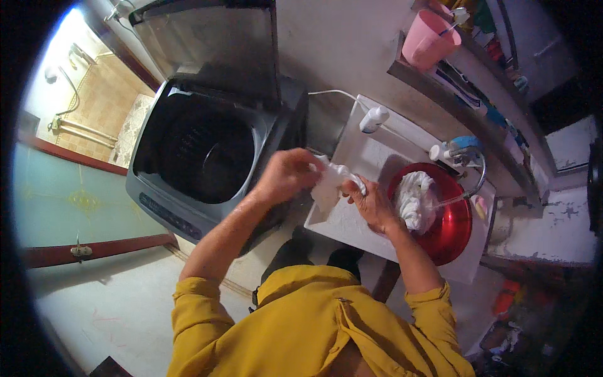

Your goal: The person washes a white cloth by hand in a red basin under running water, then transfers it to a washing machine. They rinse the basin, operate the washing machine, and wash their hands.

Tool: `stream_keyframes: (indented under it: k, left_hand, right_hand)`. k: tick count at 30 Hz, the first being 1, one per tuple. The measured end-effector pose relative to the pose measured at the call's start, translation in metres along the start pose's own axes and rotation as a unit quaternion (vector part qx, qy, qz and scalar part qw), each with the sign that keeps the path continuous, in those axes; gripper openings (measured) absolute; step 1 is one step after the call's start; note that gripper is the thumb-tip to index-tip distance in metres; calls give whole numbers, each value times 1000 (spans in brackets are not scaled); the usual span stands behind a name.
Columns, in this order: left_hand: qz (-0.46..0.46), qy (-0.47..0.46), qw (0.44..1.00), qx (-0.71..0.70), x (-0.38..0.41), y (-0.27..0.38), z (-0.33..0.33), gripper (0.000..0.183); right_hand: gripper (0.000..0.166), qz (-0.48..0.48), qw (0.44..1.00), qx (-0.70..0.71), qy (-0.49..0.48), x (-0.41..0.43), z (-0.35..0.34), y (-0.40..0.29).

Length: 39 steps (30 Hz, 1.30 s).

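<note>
My left hand (293, 173) and my right hand (372, 200) grip a wet-looking white cloth (330, 191) between them, over the left side of a white sink (348, 235). Part of the cloth hangs down below my hands. To the right of my right hand, a shiny red basin (452, 235) sits in the sink. A bunched white cloth (415, 200) lies in that basin. Water runs onto it from a curved metal faucet (482, 174).
On the left stands a top-loading washing machine (278, 127) with its lid (216, 42) raised. A white bottle (374, 119) rests at the sink's back edge. Above the sink, a wall shelf (438, 99) carries a pink cup (426, 45). A doorway opens at the far left.
</note>
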<state>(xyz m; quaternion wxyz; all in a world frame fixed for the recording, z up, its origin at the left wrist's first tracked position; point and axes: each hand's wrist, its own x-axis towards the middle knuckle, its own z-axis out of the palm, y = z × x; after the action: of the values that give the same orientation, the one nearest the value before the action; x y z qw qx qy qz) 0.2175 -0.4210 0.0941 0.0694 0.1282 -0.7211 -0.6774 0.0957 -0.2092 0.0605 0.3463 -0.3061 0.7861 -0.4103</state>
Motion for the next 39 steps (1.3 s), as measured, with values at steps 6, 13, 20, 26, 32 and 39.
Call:
stream_keyframes:
  k: [6,13,20,26,32,39]
  left_hand:
    - [-37,218,975,-38,-17,-2,-68,22]
    - [56,53,990,121,-34,13,0,53]
    - [28,347,868,354,-60,53,-74,28]
    - [16,388,891,236,-88,18,-146,29]
    - [-22,219,799,559,-51,-7,-69,35]
    - [-38,36,971,235,39,15,148,32]
  right_hand:
    - [44,-65,941,273,189,38,-17,-19]
    - [51,-139,981,127,-44,22,20,-79]
    - [20,-49,982,177,-28,3,-28,3]
    - [16,44,988,-48,143,-60,-116,175]
    - [47,210,914,-195,288,-42,-202,292]
    - [84,318,946,29,-53,-51,-203,244]
